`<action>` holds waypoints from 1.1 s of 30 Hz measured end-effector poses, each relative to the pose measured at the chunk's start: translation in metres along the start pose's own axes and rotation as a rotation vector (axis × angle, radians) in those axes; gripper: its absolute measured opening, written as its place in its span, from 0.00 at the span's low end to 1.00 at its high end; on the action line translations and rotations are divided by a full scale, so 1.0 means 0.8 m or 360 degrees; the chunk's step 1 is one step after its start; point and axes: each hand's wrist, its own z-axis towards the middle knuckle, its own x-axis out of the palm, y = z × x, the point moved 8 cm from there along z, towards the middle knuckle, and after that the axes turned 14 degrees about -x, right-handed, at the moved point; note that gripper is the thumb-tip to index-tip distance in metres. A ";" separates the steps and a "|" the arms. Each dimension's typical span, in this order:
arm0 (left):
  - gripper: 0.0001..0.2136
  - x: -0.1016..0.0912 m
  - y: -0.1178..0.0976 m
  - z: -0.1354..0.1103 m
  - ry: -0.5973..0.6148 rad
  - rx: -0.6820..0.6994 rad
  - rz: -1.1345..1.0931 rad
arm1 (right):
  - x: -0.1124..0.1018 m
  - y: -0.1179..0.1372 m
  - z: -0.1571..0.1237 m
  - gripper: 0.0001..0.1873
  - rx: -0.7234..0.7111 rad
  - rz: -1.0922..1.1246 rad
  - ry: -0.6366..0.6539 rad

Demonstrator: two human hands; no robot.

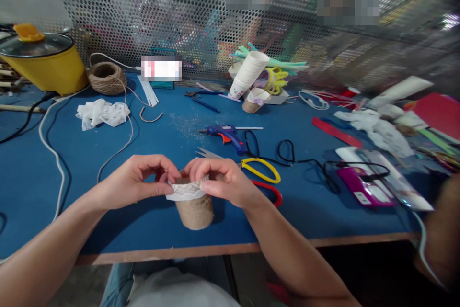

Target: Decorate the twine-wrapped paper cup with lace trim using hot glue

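Observation:
A small cup wrapped in brown twine (195,212) stands on the blue table (151,228) near its front edge. A band of white lace (185,190) runs round the cup's rim. My left hand (138,180) pinches the lace at the cup's left side. My right hand (224,178) is curled over the rim from the right, fingers pressed on the lace. Both hands are closed on the cup and lace.
Behind my hands lie yellow-handled scissors (260,168), red-handled scissors (271,192) and a blue glue gun (224,133) with its black cord. Further back are a twine ball (107,77), loose white lace (101,113), stacked paper cups (248,74), a yellow pot (45,60) and a mesh wall.

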 end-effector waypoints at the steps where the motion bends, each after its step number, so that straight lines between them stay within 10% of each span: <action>1: 0.05 0.000 0.002 0.000 0.0019 -0.0007 0.0002 | 0.001 0.003 0.001 0.01 -0.0028 -0.0080 0.0035; 10: 0.04 0.009 0.001 0.002 -0.0061 -0.0047 0.0323 | 0.018 0.017 0.007 0.03 -0.0208 -0.0838 0.0211; 20: 0.13 -0.014 -0.011 0.000 -0.0393 0.0272 0.0416 | 0.003 0.012 0.003 0.04 -0.0123 -0.0560 -0.0015; 33: 0.05 -0.001 -0.002 0.005 -0.0037 0.0148 0.0072 | 0.008 0.012 0.003 0.08 -0.0098 -0.0414 0.0005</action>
